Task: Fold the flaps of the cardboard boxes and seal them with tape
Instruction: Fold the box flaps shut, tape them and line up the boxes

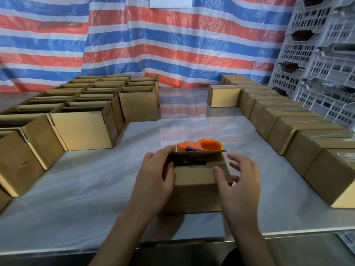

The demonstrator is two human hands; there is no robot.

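- Head view, item in work: cardboard box (194,191), on the tabletop (92,189) just in front of the person, between both hands. The top is not yet closed: the far flap (196,153) stands raised and a dark gap shows beneath it.
- Left hand (153,177): fingers curled over the box's left end, judged to steady it while the flaps go down.
- Right hand (240,183): thumb on the right-end flap (224,169), other fingers spread apart and clear of the box. Judged to be pressing that flap in ahead of the far flap.
- Orange tape dispenser (199,146): on the tabletop just behind the box, probably kept close for sealing.
- Open boxes (84,129): in rows at the left, tops unfolded. Judged to be stock awaiting work.
- Closed boxes (299,139): lined along the right side, glossy strips on their tops. Judged finished.
- Grey plastic crates (317,54): stacked at the far right.
- Striped tarp (172,45): red, white and blue, hung as a backdrop.
- Writing: faint reddish marks on the side of one open box (107,113), unreadable. No brand or label legible elsewhere.
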